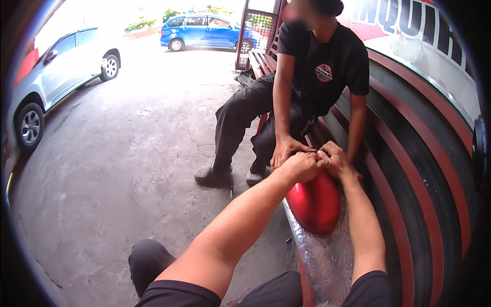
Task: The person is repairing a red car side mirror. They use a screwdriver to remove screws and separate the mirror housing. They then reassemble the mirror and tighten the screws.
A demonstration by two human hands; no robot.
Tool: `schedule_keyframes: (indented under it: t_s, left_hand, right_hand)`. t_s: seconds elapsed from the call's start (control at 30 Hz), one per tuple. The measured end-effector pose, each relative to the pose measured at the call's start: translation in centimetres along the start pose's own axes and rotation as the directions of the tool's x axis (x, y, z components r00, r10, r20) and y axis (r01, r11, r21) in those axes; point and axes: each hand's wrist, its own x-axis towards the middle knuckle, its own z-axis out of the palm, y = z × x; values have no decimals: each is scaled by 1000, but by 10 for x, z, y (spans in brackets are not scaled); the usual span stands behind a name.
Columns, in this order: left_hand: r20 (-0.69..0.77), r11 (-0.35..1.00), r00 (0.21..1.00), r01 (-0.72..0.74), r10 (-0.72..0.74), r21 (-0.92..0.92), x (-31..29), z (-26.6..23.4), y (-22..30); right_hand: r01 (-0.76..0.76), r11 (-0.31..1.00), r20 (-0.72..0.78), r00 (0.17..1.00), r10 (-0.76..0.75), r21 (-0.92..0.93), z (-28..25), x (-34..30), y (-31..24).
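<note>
A glossy red rounded shell, its kind not plain, rests on a silver foil-like sheet over the bench. My left hand is closed at the shell's far end, fingers curled inward. Right beside it, my right hand is also closed, its thumb and fingers bent over the same end. Exactly what the fingertips pinch is hidden. A co-worker's hand reaches in just beyond my left hand and touches near it. The co-worker's other hand is partly hidden behind my right wrist.
The co-worker in black sits on the slatted bench, facing me. Red and black bands line the right side. Grey concrete floor spreads left, with a screwdriver-like tool near the shoes. A silver car and blue car stand beyond.
</note>
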Motion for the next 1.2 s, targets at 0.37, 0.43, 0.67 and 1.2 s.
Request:
schedule_keyframes:
  t_s: [0.37, 0.43, 0.67, 1.2]
  left_hand:
    - [174, 936, 980, 31, -97, 350, 12, 6, 2]
    - [291, 911, 957, -119, -1, 394, 18, 1, -8]
    - [114, 987, 992, -70, 53, 142, 7, 10, -21]
    - [20, 959, 984, -177, 177, 220, 7, 21, -67]
  right_hand:
    - [38, 999, 35, 999, -38, -13, 3, 11, -1]
    - [47, 999, -9, 999, -46, 27, 6, 5, -2]
    - [103, 994, -50, 993, -105, -30, 8, 1, -4]
    - [31, 999, -111, 993, -28, 20, 20, 5, 6]
